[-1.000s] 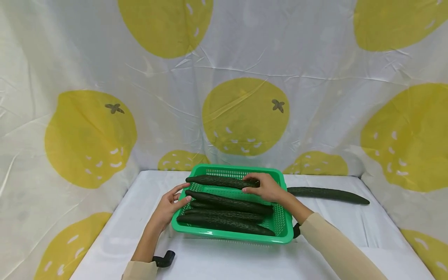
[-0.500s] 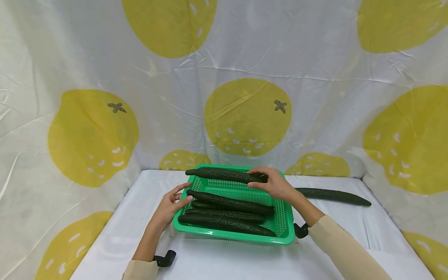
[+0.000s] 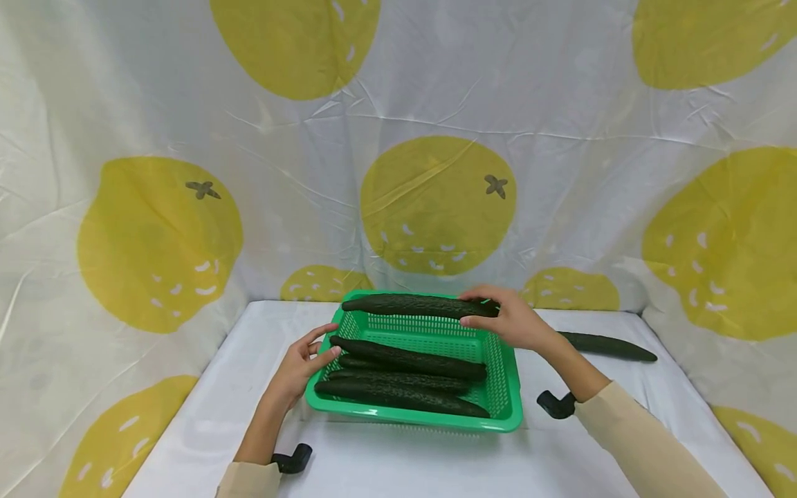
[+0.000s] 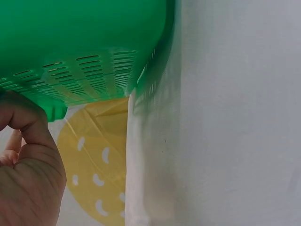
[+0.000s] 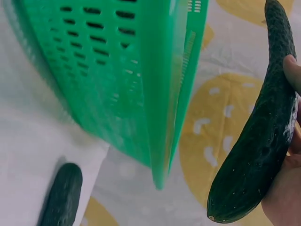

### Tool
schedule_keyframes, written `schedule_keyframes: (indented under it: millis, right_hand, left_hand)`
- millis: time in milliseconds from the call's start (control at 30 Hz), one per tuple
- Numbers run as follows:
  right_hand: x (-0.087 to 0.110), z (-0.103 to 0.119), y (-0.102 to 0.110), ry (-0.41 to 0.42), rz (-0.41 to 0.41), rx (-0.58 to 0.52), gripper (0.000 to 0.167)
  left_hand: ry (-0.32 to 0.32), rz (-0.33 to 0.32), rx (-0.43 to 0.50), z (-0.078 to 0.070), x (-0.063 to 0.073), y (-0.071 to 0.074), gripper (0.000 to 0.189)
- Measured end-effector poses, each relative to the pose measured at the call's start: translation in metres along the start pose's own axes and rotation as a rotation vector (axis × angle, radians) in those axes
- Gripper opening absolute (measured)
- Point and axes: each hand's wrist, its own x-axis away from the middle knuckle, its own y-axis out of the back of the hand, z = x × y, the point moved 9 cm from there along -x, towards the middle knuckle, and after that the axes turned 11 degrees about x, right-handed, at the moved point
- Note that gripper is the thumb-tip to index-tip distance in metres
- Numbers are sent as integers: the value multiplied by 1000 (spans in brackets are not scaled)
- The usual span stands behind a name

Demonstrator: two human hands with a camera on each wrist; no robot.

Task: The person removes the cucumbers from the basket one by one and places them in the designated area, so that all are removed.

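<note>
A green plastic basket (image 3: pixel 411 417) stands on the white table, with several dark cucumbers (image 3: pixel 405 395) lying lengthwise in its near half. My left hand (image 3: pixel 297 368) holds the basket's left rim, its thumb over the edge; the left wrist view shows the thumb side of that hand (image 4: pixel 33 165) against the rim. Above the far rim, my right hand (image 3: pixel 512 319) grips a cucumber (image 3: pixel 405 304) by its right end, thumb on the near side. In the right wrist view this cucumber (image 5: pixel 254 150) is raised clear of the basket wall (image 5: pixel 99 80).
Another cucumber (image 3: pixel 613 347) lies on the white tabletop (image 3: pixel 398 463) to the right of the basket, partly behind my right forearm. A curtain (image 3: pixel 299 214) printed with yellow lemons hangs behind and along both sides.
My right hand has lifted the cucumber from the far side of the basket and carried it up and rightward. The left hand stays at the rim; the other cucumbers lie as before.
</note>
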Motion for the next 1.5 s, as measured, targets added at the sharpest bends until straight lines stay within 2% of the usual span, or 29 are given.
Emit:
schedule_keyframes:
  millis: [433, 733, 900, 1033, 1233, 1500]
  right_hand:
    - [41, -37, 44, 28, -9, 53, 35]
    - [81, -73, 76, -58, -59, 172, 38]
    - [102, -97, 90, -112, -97, 224, 40]
    - [116, -117, 97, -158, -114, 254, 40]
    - [139, -144, 102, -196, -116, 287, 40]
    - [173, -179, 102, -252, -100, 237, 41]
  left_hand:
    - [37, -19, 50, 3, 0, 0, 62]
    - [17, -6, 50, 2, 0, -2, 63]
    - [16, -22, 25, 2, 0, -1, 60]
    - [15, -29, 4, 2, 0, 0, 61]
    - [18, -19, 29, 3, -1, 0, 63]
    - [4, 4, 33, 1, 0, -1, 64]
